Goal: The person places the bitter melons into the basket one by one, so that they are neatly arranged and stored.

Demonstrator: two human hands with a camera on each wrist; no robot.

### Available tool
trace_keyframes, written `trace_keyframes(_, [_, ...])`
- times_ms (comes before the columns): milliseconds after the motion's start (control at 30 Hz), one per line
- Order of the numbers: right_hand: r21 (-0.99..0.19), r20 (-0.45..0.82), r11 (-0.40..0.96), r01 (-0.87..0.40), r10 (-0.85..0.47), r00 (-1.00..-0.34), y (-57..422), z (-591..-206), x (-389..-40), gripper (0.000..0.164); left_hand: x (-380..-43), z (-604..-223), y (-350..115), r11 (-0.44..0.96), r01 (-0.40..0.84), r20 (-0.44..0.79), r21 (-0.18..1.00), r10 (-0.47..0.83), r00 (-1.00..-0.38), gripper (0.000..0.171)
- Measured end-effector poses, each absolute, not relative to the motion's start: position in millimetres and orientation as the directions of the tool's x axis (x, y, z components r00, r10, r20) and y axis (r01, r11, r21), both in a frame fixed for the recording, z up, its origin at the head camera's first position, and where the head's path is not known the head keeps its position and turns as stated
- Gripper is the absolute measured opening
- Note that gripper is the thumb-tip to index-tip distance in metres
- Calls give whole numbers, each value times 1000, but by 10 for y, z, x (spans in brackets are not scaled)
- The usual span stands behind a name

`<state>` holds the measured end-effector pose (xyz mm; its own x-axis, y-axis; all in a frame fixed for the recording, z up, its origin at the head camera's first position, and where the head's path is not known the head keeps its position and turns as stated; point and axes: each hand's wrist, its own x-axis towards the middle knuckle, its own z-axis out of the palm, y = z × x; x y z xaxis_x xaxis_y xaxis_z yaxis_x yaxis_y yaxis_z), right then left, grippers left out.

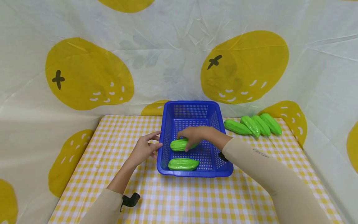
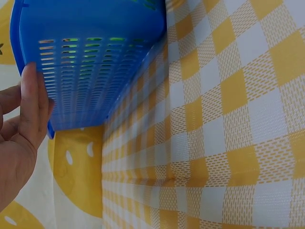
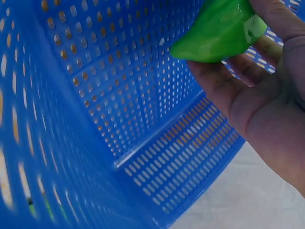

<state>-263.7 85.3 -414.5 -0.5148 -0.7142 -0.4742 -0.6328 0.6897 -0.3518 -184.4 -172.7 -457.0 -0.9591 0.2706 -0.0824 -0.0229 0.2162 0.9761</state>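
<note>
A blue perforated basket (image 1: pixel 189 173) stands on the table. Inside it, my right hand (image 1: pixel 193 135) grips a bright green ridged gourd (image 1: pixel 178 145) with thumb and fingers round its sides. The right wrist view shows the tapered end of that held gourd (image 3: pixel 217 36) and the right hand's palm (image 3: pixel 271 109). A second green gourd (image 1: pixel 183 164) lies crosswise near the basket's front wall. My left hand (image 1: pixel 144 147) touches the basket's left rim with fairly straight fingers. In the left wrist view, those fingers (image 2: pixel 29 90) rest against the basket's edge.
Several more green gourds (image 1: pixel 261 125) lie together on the table, right of the basket. A yellow-and-white checked cloth (image 1: pixel 179 199) covers the table. Behind hangs a pale sheet with large yellow fruit prints (image 1: pixel 89 74), close to the basket's far side.
</note>
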Motion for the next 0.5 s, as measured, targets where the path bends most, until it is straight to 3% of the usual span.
trace_keyframes(500, [-353, -525, 707, -613, -692, -496, 781, -4294, -2584, 59, -1837, -4544, -1714, 223, -10, -72, 975, 273, -959, 58])
